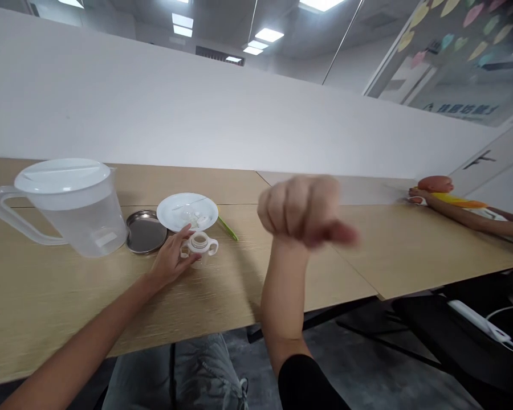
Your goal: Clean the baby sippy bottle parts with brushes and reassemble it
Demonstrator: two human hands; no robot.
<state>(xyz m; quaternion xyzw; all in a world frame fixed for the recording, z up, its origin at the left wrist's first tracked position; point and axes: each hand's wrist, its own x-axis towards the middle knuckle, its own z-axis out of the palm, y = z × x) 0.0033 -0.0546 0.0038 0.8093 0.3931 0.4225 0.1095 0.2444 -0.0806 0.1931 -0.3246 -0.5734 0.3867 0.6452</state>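
Observation:
My left hand (pixel 171 260) grips a clear two-handled baby bottle (pixel 200 246), which stands on the wooden table (pixel 222 273) just in front of a white plate (pixel 187 212). Several clear pieces lie on that plate. A round steel dish (pixel 146 232) sits left of the plate, next to a large clear plastic pitcher with a white lid (pixel 64 205). A green-handled utensil (pixel 227 229) pokes out from under the plate. My right hand (pixel 303 210) is raised in a blurred fist above the table, holding nothing visible.
At the far right, a co-worker's forearm (pixel 465 215) lies along the table near a red-orange object (pixel 435 184) and a yellow item (pixel 459 200). A white wall runs behind the table. Below its right edge sits a white power strip (pixel 474 320).

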